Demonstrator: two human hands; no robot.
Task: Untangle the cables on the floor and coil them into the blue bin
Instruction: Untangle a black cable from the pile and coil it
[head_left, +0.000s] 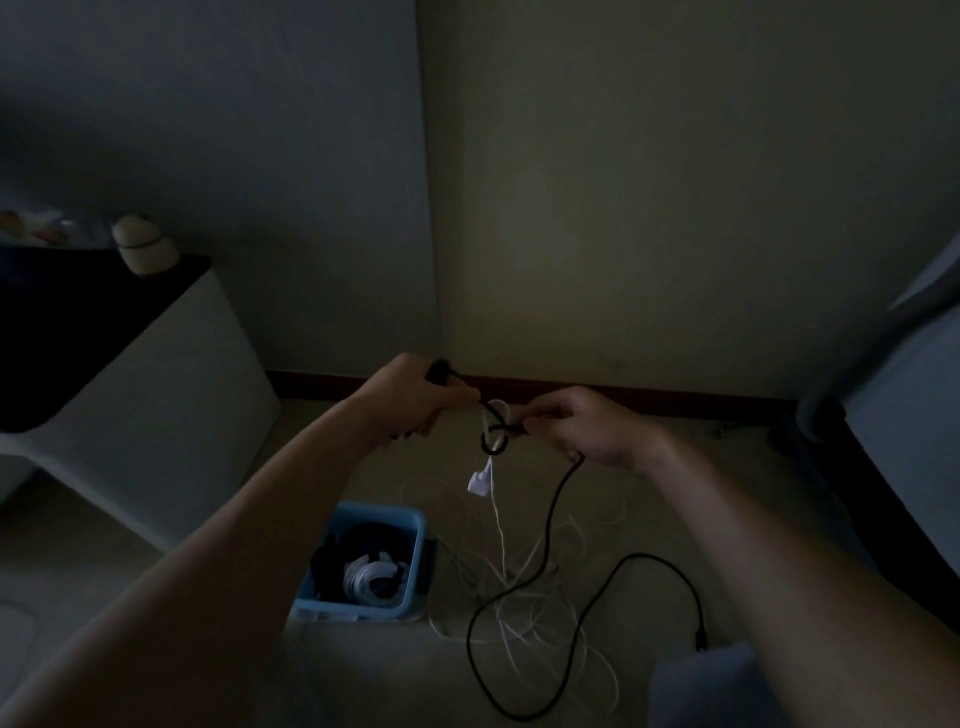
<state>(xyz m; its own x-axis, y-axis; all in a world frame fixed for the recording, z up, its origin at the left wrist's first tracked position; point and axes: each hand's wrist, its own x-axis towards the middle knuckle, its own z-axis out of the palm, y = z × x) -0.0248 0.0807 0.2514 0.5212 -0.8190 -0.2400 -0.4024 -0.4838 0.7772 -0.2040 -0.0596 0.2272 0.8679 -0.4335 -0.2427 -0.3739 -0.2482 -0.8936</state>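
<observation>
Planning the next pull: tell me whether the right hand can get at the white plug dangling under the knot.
Probably yes. The small white plug hangs in open air just below the right hand, nothing between them, but that hand grips the thin black cable and must let go first.

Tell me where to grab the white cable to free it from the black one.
Pinch the white plug hanging below the knot, coming from underneath. It dangles free, likely the short end to feed back through the loop of the black cable.
</observation>
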